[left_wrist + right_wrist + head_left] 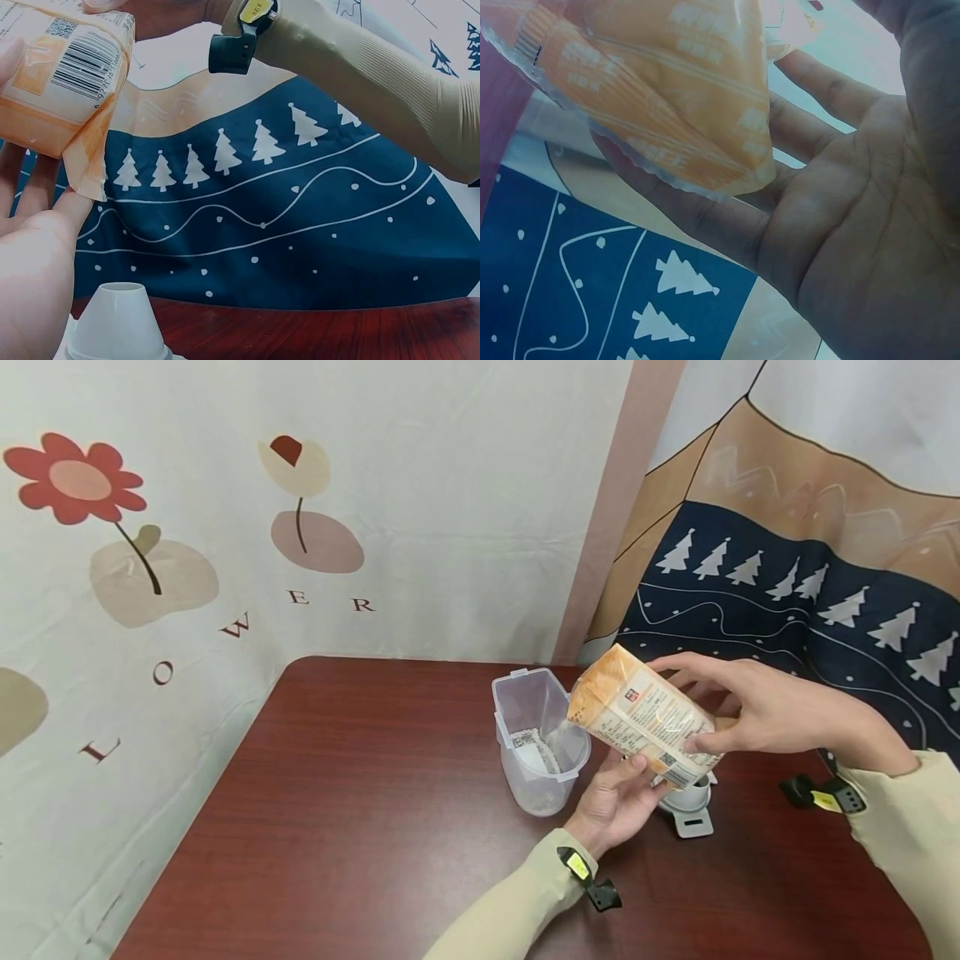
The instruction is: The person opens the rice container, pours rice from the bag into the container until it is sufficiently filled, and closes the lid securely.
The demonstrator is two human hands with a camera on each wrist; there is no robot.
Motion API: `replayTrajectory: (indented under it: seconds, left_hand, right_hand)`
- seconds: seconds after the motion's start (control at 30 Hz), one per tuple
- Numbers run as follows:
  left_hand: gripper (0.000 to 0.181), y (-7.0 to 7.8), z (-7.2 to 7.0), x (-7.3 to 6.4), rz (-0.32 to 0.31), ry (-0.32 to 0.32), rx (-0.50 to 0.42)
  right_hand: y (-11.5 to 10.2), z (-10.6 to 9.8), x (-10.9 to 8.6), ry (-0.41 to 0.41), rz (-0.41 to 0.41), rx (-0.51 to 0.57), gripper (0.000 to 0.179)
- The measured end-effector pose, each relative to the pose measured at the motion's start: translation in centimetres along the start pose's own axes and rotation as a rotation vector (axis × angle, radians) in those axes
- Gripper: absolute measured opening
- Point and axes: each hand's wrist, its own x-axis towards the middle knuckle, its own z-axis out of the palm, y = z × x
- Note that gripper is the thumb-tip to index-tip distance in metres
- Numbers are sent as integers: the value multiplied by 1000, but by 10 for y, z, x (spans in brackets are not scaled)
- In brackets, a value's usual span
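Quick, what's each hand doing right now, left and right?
Left hand: holding the orange-and-white, block-shaped plastic packet from below.
Right hand: holding the same packet, thumb on its printed face.

Printed cloth (465, 510) hangs behind a reddish-brown table (337, 810).

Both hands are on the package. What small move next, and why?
I'd probably ease the package slightly left, using the left hand and right hand together. In the head view only its left corner overlaps the right rim of the clear container; most of the package lies to the right, so anything leaving that end might miss.
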Motion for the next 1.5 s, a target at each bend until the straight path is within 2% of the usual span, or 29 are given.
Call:
replayTrajectory:
  seconds: [1.17,1.5]
  left_hand:
    - [70,2,0,0,-2,-15,4]
    - [78,3,1,0,-14,-19,-2]
  right_hand:
    - [-6,-2,3,-26,-18,-6,88]
    - [-8,-4,4,-35,-27,-5,87]
